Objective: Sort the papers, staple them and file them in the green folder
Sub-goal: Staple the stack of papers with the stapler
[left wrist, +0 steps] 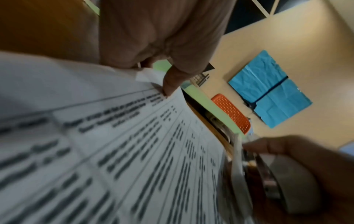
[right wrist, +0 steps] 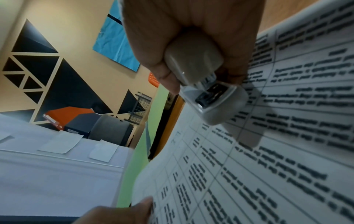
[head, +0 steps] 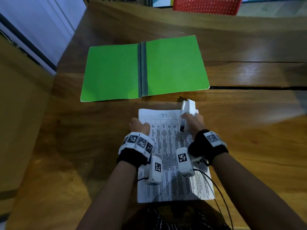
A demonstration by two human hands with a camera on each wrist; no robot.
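Observation:
A stack of printed papers [head: 172,163] lies on the wooden table in front of me. My left hand [head: 140,126] holds its top left corner, with the thumb [left wrist: 170,84] on the top sheet and the fingers curled at the edge. My right hand [head: 191,120] grips a white stapler [head: 186,110] whose front end sits at the papers' top right corner. In the right wrist view the stapler [right wrist: 201,72] has its rear end raised above the papers [right wrist: 268,166]. The green folder [head: 113,72] lies open and flat beyond the papers.
A dark gap [head: 249,87] runs across the table [head: 249,123] to the right of the folder. A red chair [head: 206,5] stands behind the table's far edge. The table's left edge drops off near a pale wall panel [head: 33,22]. Cables trail from my right wrist.

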